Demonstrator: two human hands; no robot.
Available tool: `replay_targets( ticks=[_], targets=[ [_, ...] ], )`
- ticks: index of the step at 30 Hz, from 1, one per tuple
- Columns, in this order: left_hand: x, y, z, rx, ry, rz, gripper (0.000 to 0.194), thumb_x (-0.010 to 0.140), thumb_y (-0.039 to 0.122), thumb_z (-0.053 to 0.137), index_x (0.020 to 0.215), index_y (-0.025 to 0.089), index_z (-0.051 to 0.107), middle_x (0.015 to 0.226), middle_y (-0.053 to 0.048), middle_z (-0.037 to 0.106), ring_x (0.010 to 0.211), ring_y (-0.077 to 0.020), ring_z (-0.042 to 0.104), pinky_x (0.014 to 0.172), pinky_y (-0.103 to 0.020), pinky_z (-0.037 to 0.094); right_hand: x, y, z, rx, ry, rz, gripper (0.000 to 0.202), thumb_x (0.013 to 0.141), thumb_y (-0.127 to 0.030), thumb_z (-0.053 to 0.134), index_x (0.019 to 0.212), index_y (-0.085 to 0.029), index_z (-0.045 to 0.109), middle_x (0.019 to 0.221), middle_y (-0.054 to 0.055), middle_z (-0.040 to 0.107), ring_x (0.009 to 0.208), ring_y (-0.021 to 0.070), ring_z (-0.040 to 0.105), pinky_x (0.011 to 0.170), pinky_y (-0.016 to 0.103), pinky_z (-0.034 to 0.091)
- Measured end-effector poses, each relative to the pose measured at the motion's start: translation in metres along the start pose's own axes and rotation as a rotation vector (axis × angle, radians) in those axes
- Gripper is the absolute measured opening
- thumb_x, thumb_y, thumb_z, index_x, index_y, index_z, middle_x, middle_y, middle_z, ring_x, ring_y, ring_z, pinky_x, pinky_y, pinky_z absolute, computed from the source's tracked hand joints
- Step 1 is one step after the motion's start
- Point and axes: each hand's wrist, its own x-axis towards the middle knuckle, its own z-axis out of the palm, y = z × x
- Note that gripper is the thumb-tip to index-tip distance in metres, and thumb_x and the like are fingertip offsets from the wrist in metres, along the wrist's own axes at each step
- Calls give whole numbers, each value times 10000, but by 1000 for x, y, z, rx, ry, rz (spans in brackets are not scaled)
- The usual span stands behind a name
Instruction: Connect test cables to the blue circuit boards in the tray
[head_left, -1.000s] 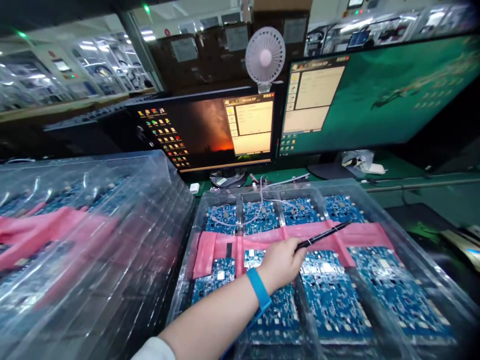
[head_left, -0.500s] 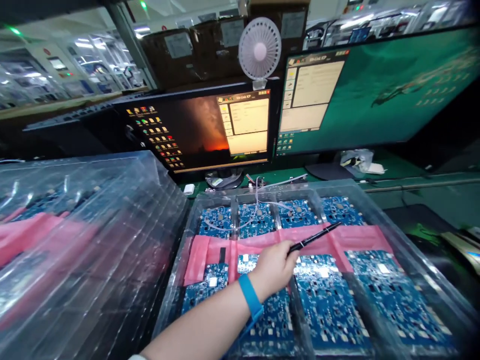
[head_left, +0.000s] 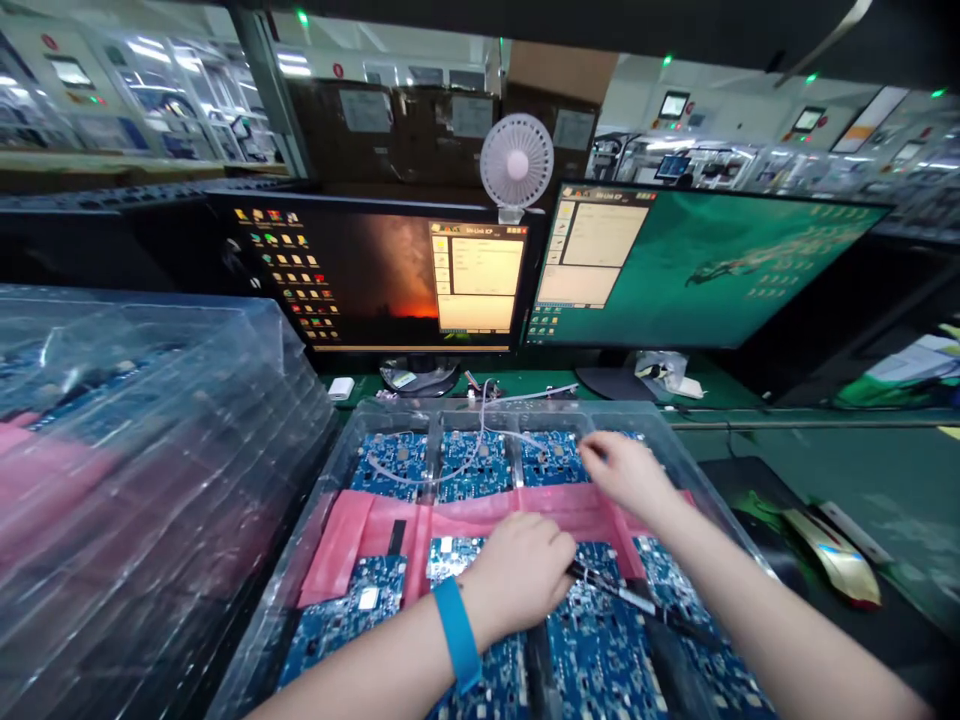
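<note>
Seemingly mid-handling: left hand (head_left: 521, 575) curls its fingers round a slim black pen (head_left: 630, 600) over the near blue circuit boards (head_left: 600, 660); right hand (head_left: 626, 470), fingers loosely bent, touches a far board (head_left: 551, 458) in the clear plastic tray (head_left: 315, 500). Next calls for careful lifting. Two monitors (head_left: 375, 275), one white fan (head_left: 516, 165)

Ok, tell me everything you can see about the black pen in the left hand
The black pen is slim and dark with a glossy sheen, a pale glint along its barrel. The left hand grips one end in a closed fist; the rest juts out to the right, lying nearly flat just above the blue circuit boards in the clear plastic tray. Its far end passes under the right forearm, so the tip is hidden.
</note>
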Motion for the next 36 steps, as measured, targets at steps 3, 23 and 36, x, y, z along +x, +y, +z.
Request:
replay_targets(
  ticks=[3,23,36],
  targets=[
    [4,-10,5,197,10,66,165,779,279,502,843,133,543,919,-83,567,955,-237,478,893,-402,325,10,-11,18,-70,-26,-48,149,798,-270,543,856,-143,595,816,39,592,805,162,536,751,301,404],
    [4,-29,17,55,9,-46,203,779,250,515,947,141,546,1110,-80,543,1129,-226,381,1006,-441,212,28,-21,23,-208,120,44,219,831,-234,395,721,-151,564,650,53,597,658,181,552,692,280,306],
    [5,-32,20,20,-29,-65,226,785,248,501,982,145,544,1185,-67,508,1186,-216,330,1043,-423,137,6,99,16,73,110,345,267,753,-320,449,529,-176,431,484,-27,460,490,116,448,467,212,269]
  ],
)
